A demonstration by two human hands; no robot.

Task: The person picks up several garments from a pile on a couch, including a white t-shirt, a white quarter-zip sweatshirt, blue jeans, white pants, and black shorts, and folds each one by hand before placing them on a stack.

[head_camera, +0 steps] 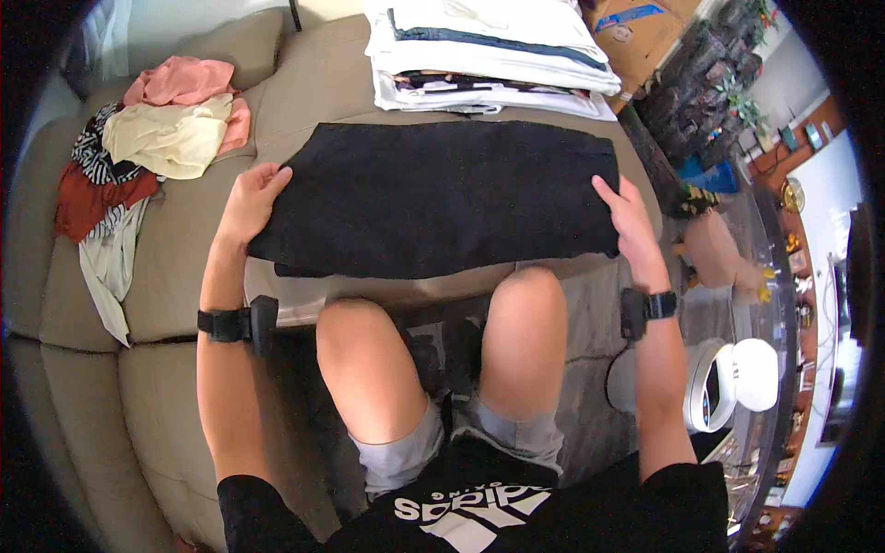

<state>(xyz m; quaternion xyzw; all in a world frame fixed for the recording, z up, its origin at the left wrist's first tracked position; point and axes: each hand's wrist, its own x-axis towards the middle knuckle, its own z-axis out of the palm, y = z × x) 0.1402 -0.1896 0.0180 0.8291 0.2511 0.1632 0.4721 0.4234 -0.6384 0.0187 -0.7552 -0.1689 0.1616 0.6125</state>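
A black cloth garment [442,200] is stretched out sideways in front of me, above my knees and the sofa's front edge. My left hand [259,197] pinches its left end, thumb on top. At its right end, my right hand [629,211] grips the edge with the thumb over the cloth. The fingers under the fabric are partly hidden. A dark fold shows beneath its lower left edge. Just beyond the garment, a stack of folded clothes [491,69], mostly white with some dark layers, lies on the sofa.
The brown sofa [187,269] extends ahead and to the left. Loose pink, cream, rust and striped clothes [166,135] lie on it at the left. At the right are a glass table [747,228], a white round-lidded device [712,387], a cardboard box [646,41] and a dark rock-like ornament [712,90].
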